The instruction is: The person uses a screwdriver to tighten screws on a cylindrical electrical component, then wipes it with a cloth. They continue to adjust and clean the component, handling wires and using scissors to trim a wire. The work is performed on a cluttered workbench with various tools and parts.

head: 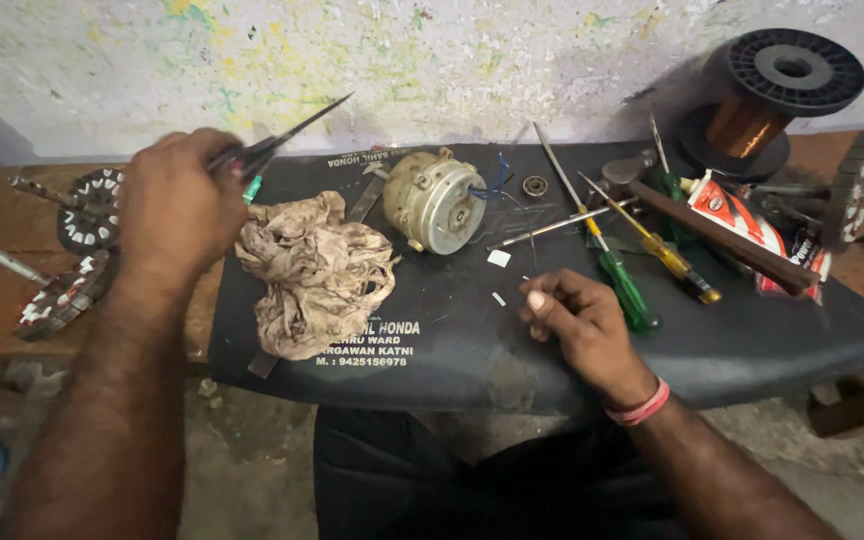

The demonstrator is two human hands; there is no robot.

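Two hands at work over a black mat (552, 340) strewn with tools.
Left hand (177, 205) is closed around scissors (282, 140) raised at far left, above a crumpled rag (317, 275); right hand (577, 320) pinches a thin wire (530, 250) near centre, with a small round motor (434, 200) just beyond and screwdrivers (617, 265) to the right.

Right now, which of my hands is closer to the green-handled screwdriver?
Right. The right hand sits just left of the green-handled screwdriver, almost beside its handle. The left hand is far across the black mat, holding scissors.
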